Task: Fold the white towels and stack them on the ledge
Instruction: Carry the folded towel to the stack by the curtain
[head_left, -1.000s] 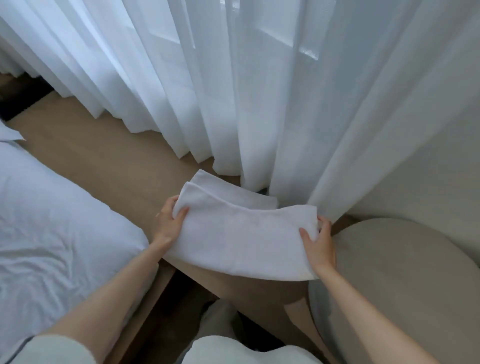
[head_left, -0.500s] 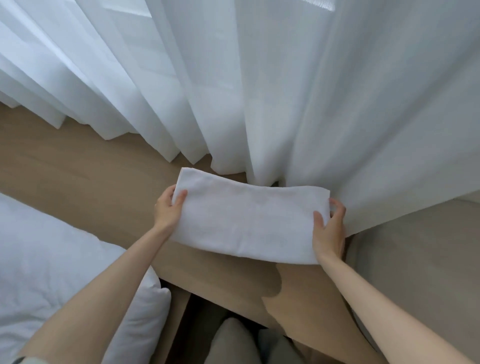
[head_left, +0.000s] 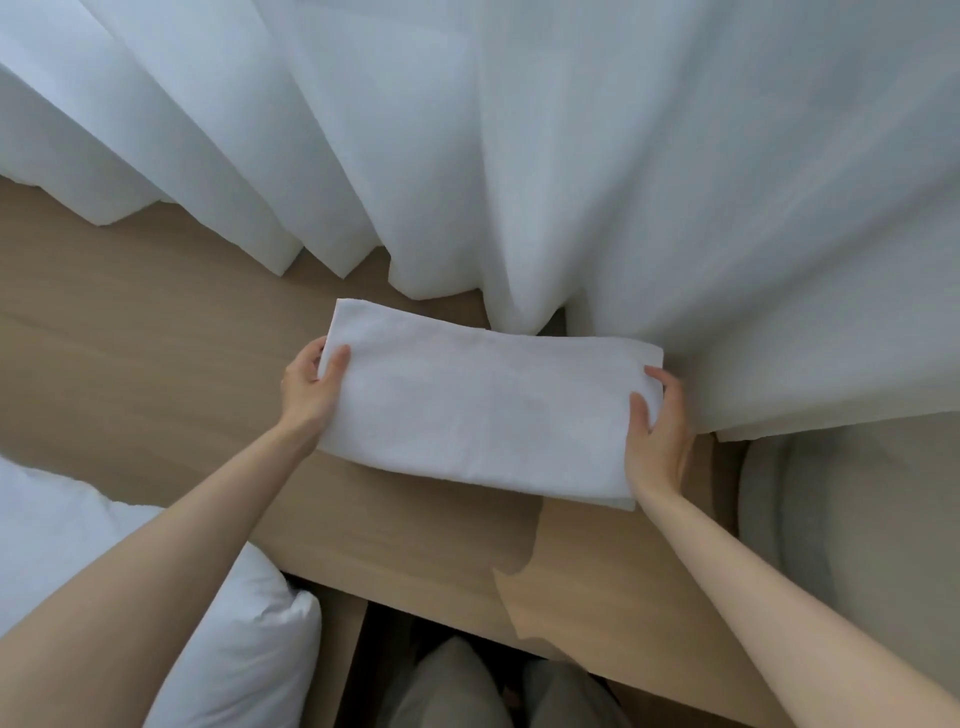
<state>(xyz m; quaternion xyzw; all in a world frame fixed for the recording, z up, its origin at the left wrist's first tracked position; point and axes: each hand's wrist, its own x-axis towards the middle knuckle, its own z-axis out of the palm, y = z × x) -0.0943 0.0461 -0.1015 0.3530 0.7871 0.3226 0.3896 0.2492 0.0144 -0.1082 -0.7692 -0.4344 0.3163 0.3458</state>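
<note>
A folded white towel (head_left: 483, 405) lies as a long rectangle on the wooden ledge (head_left: 156, 374), just in front of the curtain. My left hand (head_left: 311, 395) grips its left end, thumb on top. At the right end my right hand (head_left: 657, 431) pinches the towel's edge between thumb and fingers. The towel covers whatever lies under it; a second layer edge shows along its near right corner.
White sheer curtains (head_left: 519, 156) hang down to the ledge right behind the towel. A white pillow and bedding (head_left: 218, 623) sit at lower left. A round grey seat (head_left: 857, 545) stands at right. My grey-trousered legs (head_left: 498, 686) show below the ledge's front edge.
Both hands carried the towel forward and lowered it over the folded towel that was on the ledge; the lower towel is now hidden. My view has moved closer and tilted down.
</note>
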